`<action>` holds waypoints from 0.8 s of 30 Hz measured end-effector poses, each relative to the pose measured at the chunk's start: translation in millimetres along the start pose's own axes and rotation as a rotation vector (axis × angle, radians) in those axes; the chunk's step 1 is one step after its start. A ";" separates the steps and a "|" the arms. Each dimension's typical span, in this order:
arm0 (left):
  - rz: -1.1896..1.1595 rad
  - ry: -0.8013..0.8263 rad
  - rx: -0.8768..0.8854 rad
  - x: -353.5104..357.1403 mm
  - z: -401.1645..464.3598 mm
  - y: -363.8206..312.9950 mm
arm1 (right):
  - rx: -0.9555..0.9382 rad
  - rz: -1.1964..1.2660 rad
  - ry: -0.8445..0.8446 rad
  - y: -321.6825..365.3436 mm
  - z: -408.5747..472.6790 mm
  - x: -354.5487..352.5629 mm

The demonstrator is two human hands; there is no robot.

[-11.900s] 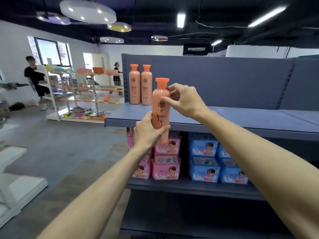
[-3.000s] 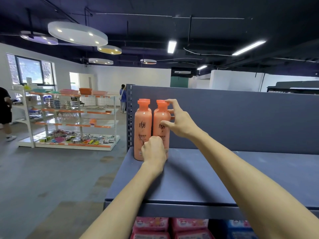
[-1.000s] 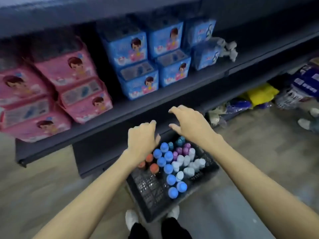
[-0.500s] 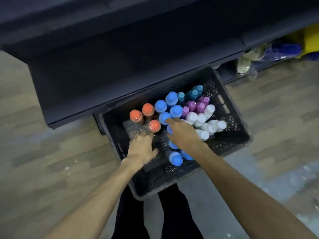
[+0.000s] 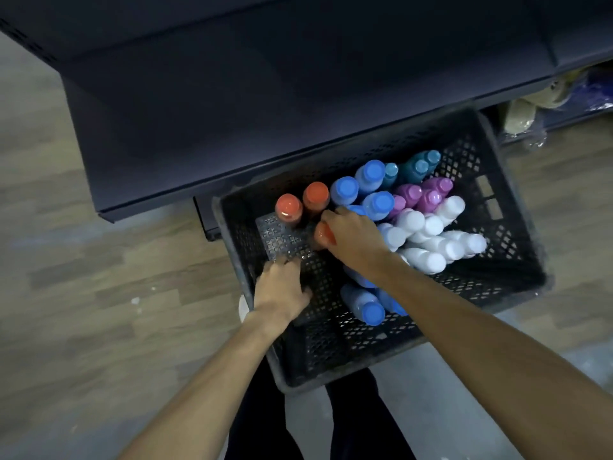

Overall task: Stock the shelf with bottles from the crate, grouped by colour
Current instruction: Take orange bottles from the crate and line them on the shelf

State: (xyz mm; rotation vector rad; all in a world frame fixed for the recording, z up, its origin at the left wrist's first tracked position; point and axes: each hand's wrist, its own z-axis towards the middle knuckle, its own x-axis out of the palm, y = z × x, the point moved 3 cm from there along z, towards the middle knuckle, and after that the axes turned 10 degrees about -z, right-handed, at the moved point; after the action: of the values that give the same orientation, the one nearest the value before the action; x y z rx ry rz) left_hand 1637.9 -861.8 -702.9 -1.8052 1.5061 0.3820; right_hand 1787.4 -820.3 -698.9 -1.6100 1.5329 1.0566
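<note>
Right hand (image 5: 353, 239) curls round an orange-cap bottle (image 5: 324, 234) in the black crate (image 5: 491, 180); its body is hidden. Left hand (image 5: 280, 287) is inside too, fingers blurry, can't tell its grip. No labels readable.

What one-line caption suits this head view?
Right hand grips an orange-capped plastic bottle in the black perforated plastic crate; left hand rests inside.

Bottles in one black crate (image 5: 497, 207), lower centre of frame.
Three orange-capped bottles (image 5: 288, 207), at least five blue-capped (image 5: 345, 190), three teal (image 5: 421, 166); purple and white uncertain.
</note>
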 end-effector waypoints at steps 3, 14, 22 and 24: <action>-0.028 -0.005 -0.030 -24.1 -5.6 -7.3 | 0.015 0.058 -0.047 -8.3 -20.3 -51.7; -0.230 -0.139 0.266 -149.8 -71.0 -78.0 | -0.118 0.087 -0.206 -10.8 -111.9 -280.3; -0.421 -0.353 0.590 -252.3 -143.4 -120.8 | -0.114 0.048 -0.419 0.7 -175.3 -429.1; -0.425 -0.394 0.621 -271.7 -159.4 -129.3 | -0.095 0.032 -0.495 6.1 -186.7 -455.1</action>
State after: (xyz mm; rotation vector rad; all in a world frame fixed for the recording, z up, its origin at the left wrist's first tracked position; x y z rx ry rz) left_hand 1650.9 -773.7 -374.2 -1.3900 0.8128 0.0369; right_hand 1809.0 -779.7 -209.1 -1.2576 1.1908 1.4354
